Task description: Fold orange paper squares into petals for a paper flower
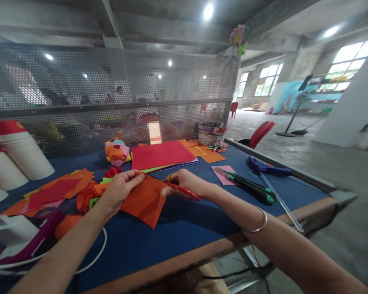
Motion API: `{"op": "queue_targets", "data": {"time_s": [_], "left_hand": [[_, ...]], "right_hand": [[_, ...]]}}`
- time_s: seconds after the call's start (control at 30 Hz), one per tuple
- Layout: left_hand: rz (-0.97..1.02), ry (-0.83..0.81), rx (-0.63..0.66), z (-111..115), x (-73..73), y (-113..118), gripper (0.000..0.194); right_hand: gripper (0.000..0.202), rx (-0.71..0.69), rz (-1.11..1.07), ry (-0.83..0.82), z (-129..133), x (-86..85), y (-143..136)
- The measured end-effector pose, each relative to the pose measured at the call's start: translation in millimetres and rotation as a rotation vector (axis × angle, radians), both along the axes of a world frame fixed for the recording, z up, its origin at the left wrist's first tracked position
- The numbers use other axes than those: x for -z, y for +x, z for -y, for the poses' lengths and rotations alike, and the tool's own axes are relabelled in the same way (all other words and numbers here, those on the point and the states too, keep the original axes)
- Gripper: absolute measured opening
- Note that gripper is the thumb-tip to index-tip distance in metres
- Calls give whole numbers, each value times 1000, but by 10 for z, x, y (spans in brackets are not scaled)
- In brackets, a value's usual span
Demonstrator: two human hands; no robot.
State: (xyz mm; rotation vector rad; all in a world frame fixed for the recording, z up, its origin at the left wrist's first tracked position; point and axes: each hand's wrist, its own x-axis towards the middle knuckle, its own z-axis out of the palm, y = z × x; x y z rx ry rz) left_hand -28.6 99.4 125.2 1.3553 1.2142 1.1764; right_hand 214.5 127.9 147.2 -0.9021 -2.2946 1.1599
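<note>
My left hand (122, 188) pinches the upper left edge of an orange sheet of paper (147, 202), which hangs just above the blue table. At the sheet's upper right edge, my right hand (185, 183) grips red-handled scissors (185, 191). Their blades lie along the paper's top edge, and most of their length is hidden. Crumpled orange, red and green paper pieces (87, 198) lie to the left, partly behind my left hand and forearm. Beyond the hands rests a stack of coloured sheets with a red one (162, 155) on top.
Stacked paper cups (27, 151) and a purple power strip (27, 245) with a white cable occupy the left. On the right lie green-and-black cutters (251, 188), a blue glue gun (266, 167) and its clear glue stick. Behind stand a basket (212, 132) and a perforated metal screen (171, 90).
</note>
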Motion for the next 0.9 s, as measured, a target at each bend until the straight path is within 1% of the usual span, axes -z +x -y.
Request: {"op": "queue_targets", "data": {"time_s": [0.13, 0.47, 0.77, 0.9], "left_hand": [[-8, -60, 31, -7, -8, -16, 33], [20, -85, 16, 4, -42, 6, 33], [20, -99, 16, 23, -76, 5, 32], [12, -93, 28, 24, -74, 6, 34]], "right_hand": [[63, 3, 13, 7, -4, 4, -1], [65, 17, 37, 51, -12, 15, -3], [70, -5, 11, 187, 14, -1, -16], [71, -25, 8, 211, 24, 16, -15]]}}
